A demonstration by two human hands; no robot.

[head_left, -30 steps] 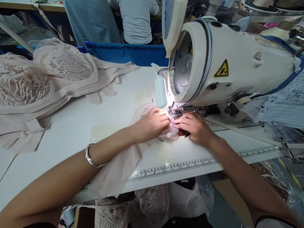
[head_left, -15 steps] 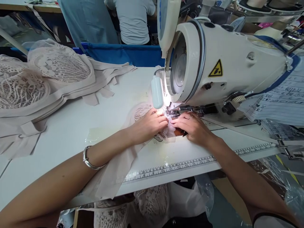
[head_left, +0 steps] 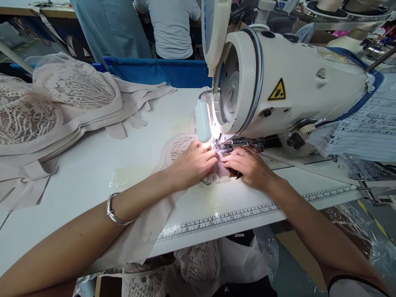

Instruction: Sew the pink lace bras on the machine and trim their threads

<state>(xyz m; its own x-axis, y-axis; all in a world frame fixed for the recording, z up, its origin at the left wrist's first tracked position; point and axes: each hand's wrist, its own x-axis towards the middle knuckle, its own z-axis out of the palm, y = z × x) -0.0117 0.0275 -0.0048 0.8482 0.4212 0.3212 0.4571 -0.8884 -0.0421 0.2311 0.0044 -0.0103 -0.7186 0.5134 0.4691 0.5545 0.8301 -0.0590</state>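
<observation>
My left hand (head_left: pixel 193 163) lies curled on a beige lace garment piece (head_left: pixel 181 147) right at the presser foot (head_left: pixel 223 147) of the white sewing machine (head_left: pixel 287 86), fingers pressed together on the fabric. My right hand (head_left: pixel 249 167) presses the same piece from the right, fingers closed, with a small dark tool tip showing under it. The fabric's plain tail (head_left: pixel 145 231) runs under my left forearm and hangs over the table's front edge. A small lamp (head_left: pixel 202 121) lights the needle area. A silver bangle (head_left: pixel 114 212) is on my left wrist.
A stack of beige lace bra pieces (head_left: pixel 55 107) fills the table's left. A printed ruler strip (head_left: pixel 235 216) runs along the front edge. Paper sheets (head_left: pixel 365 128) lie right of the machine. A person in a grey shirt (head_left: pixel 173 24) stands behind. More lace pieces (head_left: pixel 198 264) hang below.
Both hands have edged slightly up and left, closer to the presser foot, with the lace piece drawn further under them. The view has shifted a little.
</observation>
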